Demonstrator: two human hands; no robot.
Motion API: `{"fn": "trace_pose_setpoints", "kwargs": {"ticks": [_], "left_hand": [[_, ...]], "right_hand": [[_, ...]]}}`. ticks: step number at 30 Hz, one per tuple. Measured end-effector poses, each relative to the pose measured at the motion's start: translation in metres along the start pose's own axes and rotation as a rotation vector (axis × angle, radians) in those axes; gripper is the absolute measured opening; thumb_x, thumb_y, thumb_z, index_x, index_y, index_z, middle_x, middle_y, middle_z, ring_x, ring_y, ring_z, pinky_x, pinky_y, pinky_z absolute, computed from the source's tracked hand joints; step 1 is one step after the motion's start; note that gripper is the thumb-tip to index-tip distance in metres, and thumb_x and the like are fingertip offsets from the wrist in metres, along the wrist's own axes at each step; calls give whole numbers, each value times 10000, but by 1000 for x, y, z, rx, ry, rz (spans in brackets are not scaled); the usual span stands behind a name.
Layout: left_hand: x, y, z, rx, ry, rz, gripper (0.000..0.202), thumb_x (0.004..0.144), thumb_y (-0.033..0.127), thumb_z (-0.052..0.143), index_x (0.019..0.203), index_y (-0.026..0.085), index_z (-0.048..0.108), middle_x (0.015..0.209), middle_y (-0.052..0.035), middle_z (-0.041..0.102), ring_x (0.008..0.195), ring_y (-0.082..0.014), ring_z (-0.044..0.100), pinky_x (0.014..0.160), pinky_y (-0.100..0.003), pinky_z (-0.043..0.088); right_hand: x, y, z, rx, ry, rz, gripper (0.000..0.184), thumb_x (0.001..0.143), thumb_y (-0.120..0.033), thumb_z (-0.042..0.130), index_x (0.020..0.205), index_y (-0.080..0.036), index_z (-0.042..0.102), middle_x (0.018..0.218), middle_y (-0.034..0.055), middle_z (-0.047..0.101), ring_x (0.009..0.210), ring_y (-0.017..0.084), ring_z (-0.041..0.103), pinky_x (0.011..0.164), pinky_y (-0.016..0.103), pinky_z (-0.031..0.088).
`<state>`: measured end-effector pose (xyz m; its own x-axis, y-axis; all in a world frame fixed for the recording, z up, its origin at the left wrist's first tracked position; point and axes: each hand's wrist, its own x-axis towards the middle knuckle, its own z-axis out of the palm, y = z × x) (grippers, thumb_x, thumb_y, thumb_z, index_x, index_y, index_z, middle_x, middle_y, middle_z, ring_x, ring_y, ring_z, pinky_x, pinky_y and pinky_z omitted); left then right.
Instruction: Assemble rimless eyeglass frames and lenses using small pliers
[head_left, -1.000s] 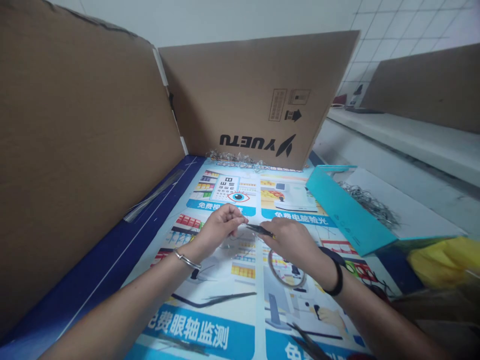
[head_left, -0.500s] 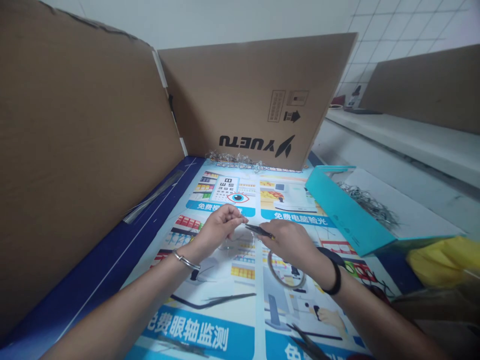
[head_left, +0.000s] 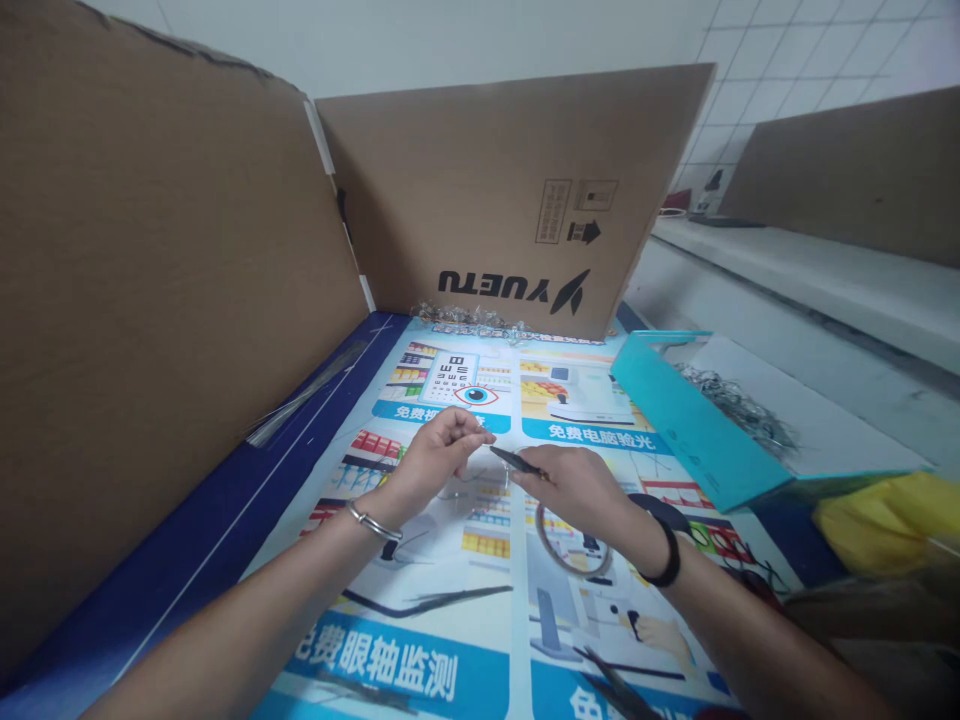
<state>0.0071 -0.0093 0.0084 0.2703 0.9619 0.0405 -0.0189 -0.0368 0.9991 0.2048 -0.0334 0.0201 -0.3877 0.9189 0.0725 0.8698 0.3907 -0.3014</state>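
My left hand [head_left: 452, 445] is closed in a pinch, thumb against forefinger, on what looks like a thin wire [head_left: 459, 493] that loops faintly below it. My right hand [head_left: 574, 485] is wrapped round a pair of small dark pliers [head_left: 517, 461]. The pliers' narrow tip points left, close to my left fingertips; whether it touches the wire I cannot tell. Both hands hover over a printed poster sheet [head_left: 480, 560]. Below my right hand lies a round ring, like a coil or tape roll [head_left: 541, 535].
Cardboard panels [head_left: 480, 190] stand at the back and left. A turquoise box [head_left: 690, 430] on the right holds tangled wires [head_left: 739, 405]. Clear scraps [head_left: 480, 318] lie along the back panel. Dark strands [head_left: 457, 598] and scissors-like blades [head_left: 611, 685] lie in front; a yellow bag [head_left: 885, 525] is at right.
The pliers have rolled slightly in my right hand, and their jaws look closer together. My left hand has barely moved.
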Motion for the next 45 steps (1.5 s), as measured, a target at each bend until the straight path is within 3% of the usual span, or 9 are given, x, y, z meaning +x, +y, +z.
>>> {"fn": "trace_pose_setpoints", "kwargs": {"ticks": [11,16,30,38,45], "left_hand": [[-3,1,2,103,33,69,228,771,382,628,815,181,529,777,7,615,493,-47,430,414,-163,328],[-2,4,1,17,39,34,217,751,349,645,800,177,524,797,5,635,455,-31,402,402,-158,327],[5,-4,-13,-255,-164,6,201,775,276,645,848,166,494,850,-26,656,407,3,353,388,-141,231],[4,-5,-13,-271,-228,-8,225,744,287,676,832,156,515,823,-24,656,401,0,345,392,-153,249],[4,-5,-13,-273,-248,-44,252,728,307,686,818,165,499,814,-12,656,380,2,339,379,-157,217]], "right_hand": [[0,1,1,33,-11,3,279,861,-417,463,722,-206,582,668,-8,629,608,127,542,512,233,231],[3,8,3,148,-9,-42,298,869,-438,445,781,-211,618,700,-2,622,643,134,544,536,230,273],[4,10,3,285,-8,-113,266,869,-390,465,888,-211,660,687,-5,612,623,126,520,545,226,300],[3,8,7,296,-19,-143,254,853,-381,489,725,-195,607,626,-31,560,595,106,485,542,214,289],[4,9,9,321,-18,-187,252,853,-392,498,726,-196,594,634,-38,557,599,99,474,555,208,298]]}}
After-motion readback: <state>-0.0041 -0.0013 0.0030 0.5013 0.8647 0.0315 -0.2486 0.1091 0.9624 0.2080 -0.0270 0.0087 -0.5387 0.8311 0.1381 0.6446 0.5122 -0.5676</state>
